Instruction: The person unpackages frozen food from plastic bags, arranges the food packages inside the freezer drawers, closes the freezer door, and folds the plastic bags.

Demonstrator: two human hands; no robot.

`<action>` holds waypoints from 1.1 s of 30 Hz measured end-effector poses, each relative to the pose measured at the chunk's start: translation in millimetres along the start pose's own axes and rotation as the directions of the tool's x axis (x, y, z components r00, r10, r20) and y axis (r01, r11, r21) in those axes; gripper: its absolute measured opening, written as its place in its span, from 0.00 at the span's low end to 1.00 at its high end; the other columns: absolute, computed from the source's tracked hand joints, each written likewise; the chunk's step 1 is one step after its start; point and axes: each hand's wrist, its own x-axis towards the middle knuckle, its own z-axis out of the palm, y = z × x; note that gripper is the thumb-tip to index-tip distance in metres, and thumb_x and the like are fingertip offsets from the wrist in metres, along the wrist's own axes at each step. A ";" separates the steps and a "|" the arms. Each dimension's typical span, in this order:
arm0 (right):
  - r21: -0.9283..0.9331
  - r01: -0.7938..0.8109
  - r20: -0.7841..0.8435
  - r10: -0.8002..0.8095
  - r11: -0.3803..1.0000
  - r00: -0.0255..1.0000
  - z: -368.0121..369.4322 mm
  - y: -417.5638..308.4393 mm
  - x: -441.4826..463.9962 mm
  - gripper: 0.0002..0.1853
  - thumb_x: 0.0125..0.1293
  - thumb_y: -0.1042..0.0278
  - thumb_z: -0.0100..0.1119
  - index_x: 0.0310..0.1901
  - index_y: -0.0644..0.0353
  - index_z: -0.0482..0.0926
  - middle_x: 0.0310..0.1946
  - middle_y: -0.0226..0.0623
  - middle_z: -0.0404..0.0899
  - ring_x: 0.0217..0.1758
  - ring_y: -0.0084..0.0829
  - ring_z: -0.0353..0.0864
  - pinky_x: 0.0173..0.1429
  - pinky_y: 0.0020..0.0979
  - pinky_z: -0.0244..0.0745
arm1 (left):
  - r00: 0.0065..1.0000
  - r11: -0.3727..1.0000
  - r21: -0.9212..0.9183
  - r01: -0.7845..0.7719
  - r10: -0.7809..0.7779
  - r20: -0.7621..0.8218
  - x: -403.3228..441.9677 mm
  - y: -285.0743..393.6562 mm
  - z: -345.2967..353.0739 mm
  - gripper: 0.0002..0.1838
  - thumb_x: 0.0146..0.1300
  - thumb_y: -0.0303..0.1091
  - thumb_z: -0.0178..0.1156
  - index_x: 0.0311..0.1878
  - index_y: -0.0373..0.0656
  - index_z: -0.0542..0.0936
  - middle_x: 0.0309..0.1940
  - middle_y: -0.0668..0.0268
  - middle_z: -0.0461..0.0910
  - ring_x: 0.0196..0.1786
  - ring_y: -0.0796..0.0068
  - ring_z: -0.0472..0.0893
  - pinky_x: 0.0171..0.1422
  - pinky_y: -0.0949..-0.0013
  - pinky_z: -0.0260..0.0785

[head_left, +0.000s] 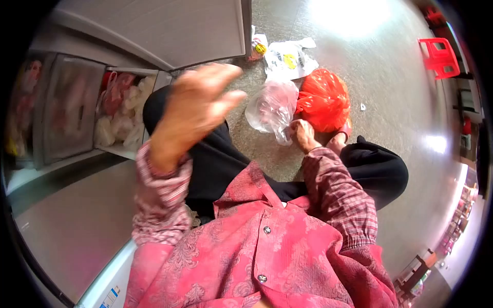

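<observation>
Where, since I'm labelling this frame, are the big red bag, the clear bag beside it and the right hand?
Big red bag [323,100]: head view, on its bulging side.
Clear bag [272,104]: head view, on its rounded body.
Right hand [305,136]: head view, on its back.

It looks like a home: here's an open fridge [74,110] filling the left of the frame, one compartment crammed with stuffed bags [122,100]. More plastic bags [323,100] sit right on the speckled floor [387,97] at upper centre, and there's a red plastic stool [439,59] (classic household seating) at upper right!
</observation>
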 end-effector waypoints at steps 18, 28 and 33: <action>0.784 -0.065 0.161 -0.101 0.617 0.982 -64.1 -83.8 -115.5 0.13 0.65 0.67 0.52 0.35 0.70 0.79 0.21 0.36 0.80 0.23 0.23 0.79 0.30 0.25 0.74 | 0.959 0.954 -0.250 0.166 -0.097 0.267 101.8 -15.2 268.3 0.44 0.44 0.47 0.69 0.66 0.53 0.60 0.60 0.50 0.65 0.61 0.47 0.68 0.61 0.52 0.64; -0.115 0.525 -0.201 -0.537 0.843 0.819 -53.8 -74.9 -113.8 0.03 0.54 0.76 0.50 0.30 0.56 0.71 0.19 0.40 0.72 0.23 0.43 0.77 0.25 0.40 0.70 | 0.936 0.845 -0.451 0.287 -0.146 0.321 110.9 1.3 262.8 0.23 0.49 0.43 0.66 0.47 0.46 0.74 0.40 0.59 0.78 0.45 0.66 0.76 0.50 0.64 0.68; -0.308 0.331 -0.507 -0.448 0.892 0.736 -116.3 -47.9 -93.7 0.05 0.57 0.77 0.50 0.36 0.58 0.73 0.23 0.39 0.73 0.27 0.38 0.79 0.29 0.37 0.74 | 0.971 0.262 -0.940 0.217 -0.156 0.181 121.1 19.0 159.7 0.19 0.68 0.42 0.51 0.21 0.45 0.76 0.17 0.68 0.76 0.23 0.79 0.75 0.35 0.74 0.71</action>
